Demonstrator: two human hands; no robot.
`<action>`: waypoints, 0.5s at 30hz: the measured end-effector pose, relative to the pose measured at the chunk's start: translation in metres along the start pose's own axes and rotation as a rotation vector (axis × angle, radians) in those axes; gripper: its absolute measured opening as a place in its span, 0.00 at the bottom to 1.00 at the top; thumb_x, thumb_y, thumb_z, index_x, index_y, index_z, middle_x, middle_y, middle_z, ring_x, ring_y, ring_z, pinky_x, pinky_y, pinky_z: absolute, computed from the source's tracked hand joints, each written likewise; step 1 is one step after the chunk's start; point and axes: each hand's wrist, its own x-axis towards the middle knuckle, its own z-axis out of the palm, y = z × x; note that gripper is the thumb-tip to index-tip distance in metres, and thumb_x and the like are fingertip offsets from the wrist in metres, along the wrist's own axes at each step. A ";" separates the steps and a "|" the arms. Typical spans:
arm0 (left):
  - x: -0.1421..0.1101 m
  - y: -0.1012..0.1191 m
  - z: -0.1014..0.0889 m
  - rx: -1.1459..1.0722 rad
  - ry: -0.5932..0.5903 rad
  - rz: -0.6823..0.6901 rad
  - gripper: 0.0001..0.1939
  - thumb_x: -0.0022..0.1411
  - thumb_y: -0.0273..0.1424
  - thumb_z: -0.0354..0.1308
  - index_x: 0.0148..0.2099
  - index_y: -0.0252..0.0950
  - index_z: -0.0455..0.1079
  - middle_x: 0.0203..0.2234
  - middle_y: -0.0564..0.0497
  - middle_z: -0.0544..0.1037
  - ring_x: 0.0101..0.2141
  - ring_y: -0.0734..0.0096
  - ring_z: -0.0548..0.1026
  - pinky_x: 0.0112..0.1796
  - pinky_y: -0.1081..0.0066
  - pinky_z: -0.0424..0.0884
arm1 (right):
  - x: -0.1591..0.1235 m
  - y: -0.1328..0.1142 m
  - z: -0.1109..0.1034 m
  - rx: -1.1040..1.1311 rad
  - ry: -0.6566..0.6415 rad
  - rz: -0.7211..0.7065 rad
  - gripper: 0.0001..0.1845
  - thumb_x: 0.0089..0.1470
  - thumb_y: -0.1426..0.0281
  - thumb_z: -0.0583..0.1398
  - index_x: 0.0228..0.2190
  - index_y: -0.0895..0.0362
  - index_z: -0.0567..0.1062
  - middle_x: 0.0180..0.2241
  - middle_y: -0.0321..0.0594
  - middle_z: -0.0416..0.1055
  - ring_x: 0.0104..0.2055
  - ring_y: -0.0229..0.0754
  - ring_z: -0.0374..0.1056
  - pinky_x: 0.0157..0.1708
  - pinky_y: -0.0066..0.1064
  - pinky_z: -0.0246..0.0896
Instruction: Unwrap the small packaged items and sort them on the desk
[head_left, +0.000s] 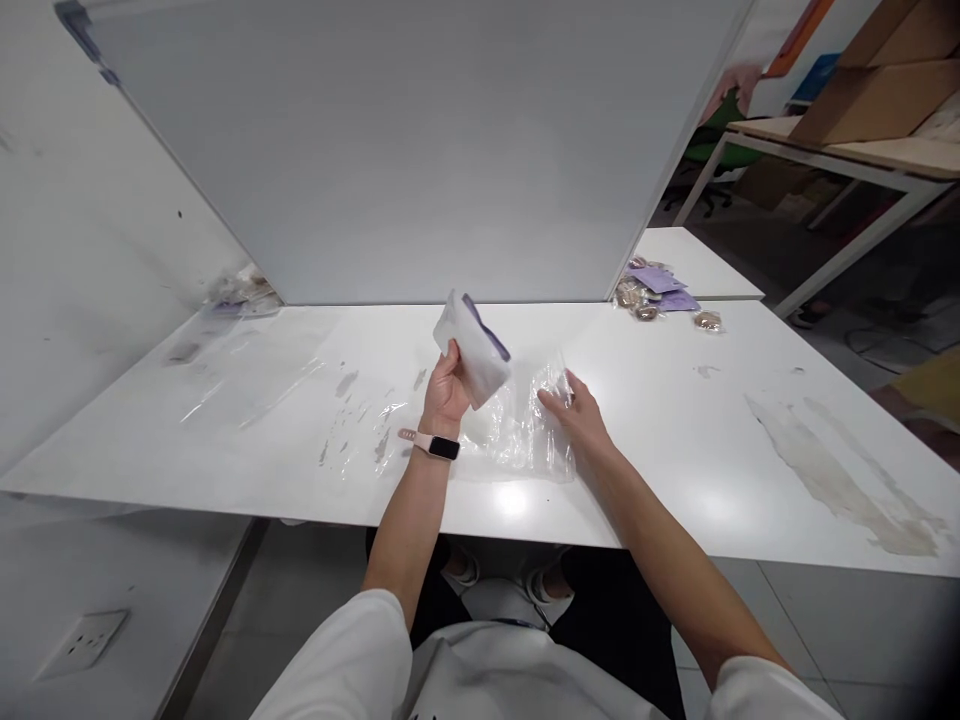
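Note:
My left hand (444, 388) is closed on a small white pouch with a purple edge (474, 346), held up above the white table (675, 430). A watch sits on that wrist. My right hand (576, 412) rests palm down with its fingers on a stack of clear plastic bags (517, 432) lying flat on the table between both hands. Whether those fingers pinch a bag I cannot make out.
A grey divider panel (420, 150) stands along the table's far edge. Purple packets and small brown items (656, 292) lie at the back right. More packets (244, 292) lie at the back left. Grey smears mark the table at right. Another table with cardboard boxes (870, 100) stands far right.

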 end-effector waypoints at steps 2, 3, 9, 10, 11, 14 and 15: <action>-0.006 -0.013 0.005 0.038 -0.043 0.002 0.15 0.59 0.34 0.68 0.46 0.34 0.73 0.38 0.49 0.82 0.44 0.66 0.80 0.50 0.67 0.73 | 0.000 -0.005 0.000 -0.084 0.146 -0.186 0.40 0.51 0.46 0.63 0.60 0.49 0.66 0.64 0.49 0.58 0.61 0.54 0.61 0.54 0.46 0.64; -0.009 -0.022 0.007 0.074 -0.055 -0.012 0.16 0.56 0.34 0.70 0.45 0.34 0.73 0.35 0.50 0.81 0.41 0.67 0.80 0.49 0.67 0.74 | -0.001 -0.008 -0.002 -0.086 0.211 -0.258 0.36 0.54 0.46 0.60 0.59 0.49 0.68 0.64 0.47 0.59 0.61 0.53 0.61 0.56 0.47 0.62; -0.021 -0.070 0.009 0.447 -0.135 -0.090 0.23 0.50 0.43 0.72 0.41 0.33 0.72 0.30 0.51 0.78 0.30 0.71 0.76 0.35 0.70 0.72 | -0.012 -0.014 -0.012 0.165 -0.251 -0.085 0.29 0.52 0.44 0.62 0.44 0.54 0.78 0.39 0.42 0.78 0.39 0.48 0.72 0.38 0.38 0.69; -0.023 -0.072 0.009 0.522 -0.154 -0.071 0.23 0.52 0.45 0.70 0.42 0.34 0.72 0.32 0.49 0.79 0.31 0.69 0.76 0.35 0.69 0.72 | -0.013 -0.013 -0.013 0.184 -0.280 -0.066 0.29 0.48 0.46 0.67 0.44 0.54 0.78 0.37 0.41 0.78 0.37 0.47 0.72 0.36 0.37 0.69; -0.024 -0.072 0.008 0.608 -0.179 -0.045 0.23 0.54 0.46 0.68 0.44 0.34 0.72 0.35 0.47 0.79 0.35 0.65 0.77 0.38 0.67 0.73 | -0.011 -0.012 -0.016 0.207 -0.270 -0.065 0.28 0.45 0.49 0.69 0.43 0.54 0.78 0.36 0.40 0.78 0.35 0.45 0.72 0.34 0.36 0.68; -0.033 -0.070 0.005 0.949 -0.326 0.023 0.29 0.55 0.49 0.66 0.54 0.37 0.72 0.54 0.38 0.75 0.56 0.48 0.71 0.55 0.54 0.66 | 0.017 -0.010 -0.038 0.274 -0.069 -0.078 0.27 0.43 0.51 0.71 0.40 0.55 0.78 0.33 0.37 0.78 0.32 0.40 0.71 0.33 0.33 0.68; -0.037 -0.071 0.003 1.071 -0.402 0.022 0.34 0.53 0.49 0.68 0.57 0.38 0.71 0.60 0.37 0.70 0.63 0.42 0.63 0.61 0.48 0.57 | 0.033 -0.010 -0.051 0.277 0.047 -0.078 0.26 0.42 0.53 0.71 0.39 0.55 0.77 0.32 0.36 0.77 0.31 0.39 0.70 0.32 0.32 0.68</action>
